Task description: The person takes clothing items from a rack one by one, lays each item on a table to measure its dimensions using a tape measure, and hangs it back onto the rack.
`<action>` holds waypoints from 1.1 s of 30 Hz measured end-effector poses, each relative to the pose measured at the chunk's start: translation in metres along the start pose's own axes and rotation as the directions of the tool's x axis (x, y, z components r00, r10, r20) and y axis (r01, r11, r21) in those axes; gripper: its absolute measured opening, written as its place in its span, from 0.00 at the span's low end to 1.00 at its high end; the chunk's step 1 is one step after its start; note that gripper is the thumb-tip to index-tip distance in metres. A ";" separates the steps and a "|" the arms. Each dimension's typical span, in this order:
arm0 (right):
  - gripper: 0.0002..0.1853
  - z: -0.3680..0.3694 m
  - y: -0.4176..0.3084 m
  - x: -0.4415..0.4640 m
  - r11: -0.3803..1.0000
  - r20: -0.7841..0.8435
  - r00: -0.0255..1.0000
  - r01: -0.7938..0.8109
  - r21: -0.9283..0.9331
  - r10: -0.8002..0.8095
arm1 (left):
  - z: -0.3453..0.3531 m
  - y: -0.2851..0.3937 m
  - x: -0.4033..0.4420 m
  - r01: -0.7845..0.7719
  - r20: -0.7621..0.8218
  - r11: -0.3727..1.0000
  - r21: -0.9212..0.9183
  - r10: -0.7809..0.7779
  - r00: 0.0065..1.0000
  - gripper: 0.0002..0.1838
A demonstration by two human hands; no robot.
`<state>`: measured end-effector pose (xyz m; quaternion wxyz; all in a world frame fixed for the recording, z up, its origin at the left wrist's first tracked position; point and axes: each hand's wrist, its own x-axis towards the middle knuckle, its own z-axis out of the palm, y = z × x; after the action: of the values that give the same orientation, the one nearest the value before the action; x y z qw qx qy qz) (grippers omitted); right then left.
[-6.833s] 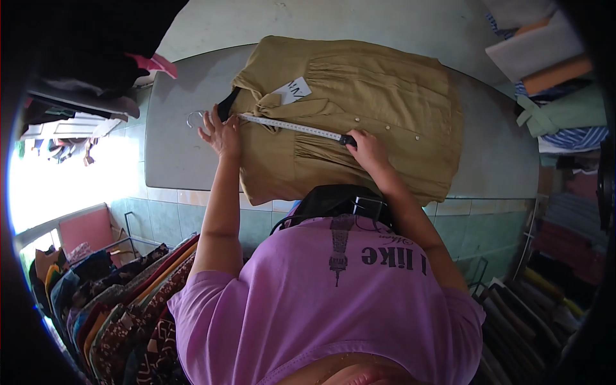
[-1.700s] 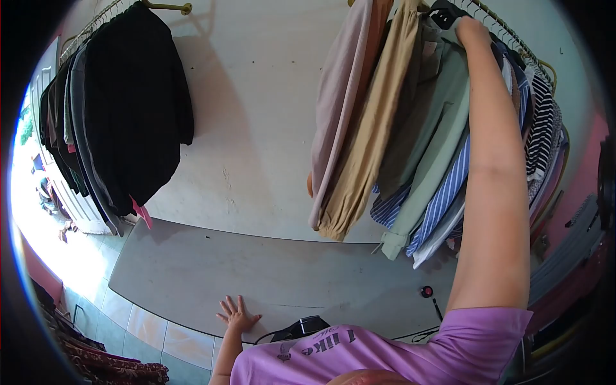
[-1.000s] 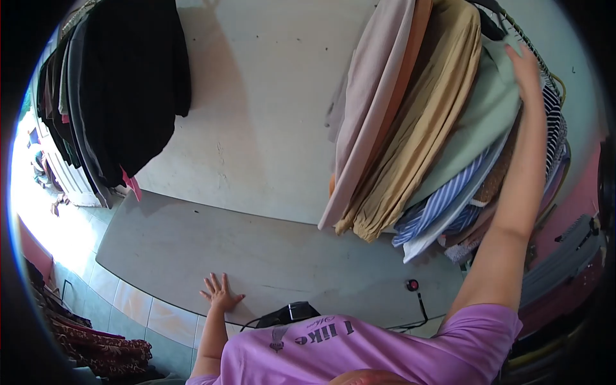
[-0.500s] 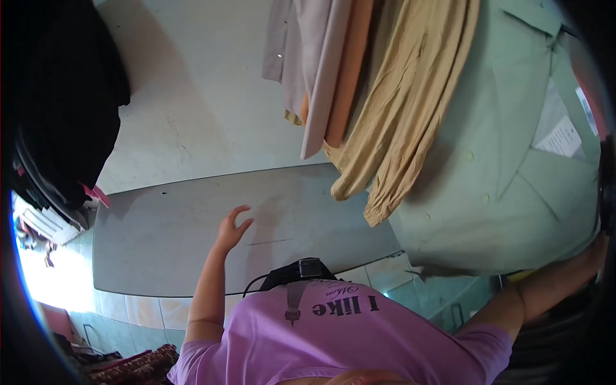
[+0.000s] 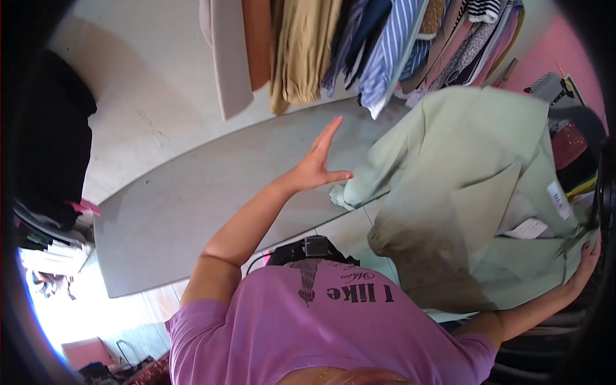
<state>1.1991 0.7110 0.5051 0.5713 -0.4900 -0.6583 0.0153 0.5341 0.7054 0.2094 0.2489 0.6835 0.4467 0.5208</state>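
A pale green blazer (image 5: 449, 173) with a label at its collar and a white paper tag (image 5: 529, 228) hangs spread out on the right side. My right hand (image 5: 587, 263) grips its fabric near the right edge of the view; the fingers are partly hidden in shadow. One blazer sleeve (image 5: 378, 167) trails leftward over the grey board. My left hand (image 5: 314, 163) is raised over that grey board (image 5: 192, 212), thumb spread away from the straight fingers. It holds nothing and is a little left of the sleeve, not touching it.
Several garments hang along the top, among them tan trousers (image 5: 308, 51) and a blue striped shirt (image 5: 388, 58). Black clothing (image 5: 54, 128) hangs at the left. A pink wall (image 5: 552, 58) stands at upper right, and floor tiles (image 5: 340, 231) show below the board.
My left hand has moved right and up, its fingers stretching out. The blazer has swung away from the hanging clothes, now lower and tilted, in my right hand. The view has turned rightward.
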 end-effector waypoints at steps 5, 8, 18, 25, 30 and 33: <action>0.30 0.021 0.078 -0.035 0.998 0.372 0.927 0.030 0.052 -0.047 | 0.089 -0.025 -0.026 0.123 0.132 0.985 -0.118 -0.107 0.985 0.47; 0.37 0.072 0.089 -0.070 0.952 0.451 0.891 -0.088 0.293 -0.056 | 0.122 -0.044 -0.063 0.434 0.479 0.899 -0.063 -0.355 0.803 0.32; 0.31 0.259 0.039 -0.127 0.769 0.707 0.653 -0.295 0.567 -0.270 | -0.025 0.079 -0.247 0.722 -0.747 0.653 0.230 -0.357 0.560 0.10; 0.27 0.376 -0.057 -0.135 0.637 0.715 0.501 -0.355 0.684 -0.488 | -0.077 0.173 -0.332 0.790 -0.923 0.587 0.179 -0.178 0.341 0.09; 0.23 0.521 -0.128 -0.153 0.661 0.637 0.443 -0.124 0.740 -0.630 | -0.127 0.168 -0.322 0.946 -0.964 0.235 0.222 -0.095 0.250 0.07; 0.25 0.630 -0.150 -0.201 0.762 0.620 0.511 0.113 0.638 -0.595 | -0.175 0.111 -0.340 0.974 -0.967 0.041 0.223 -0.119 0.226 0.16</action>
<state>0.5948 0.8398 0.2250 0.3144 -0.1026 -0.8991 0.2867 0.3903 0.3350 0.1909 -0.1495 0.1082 0.9516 0.2458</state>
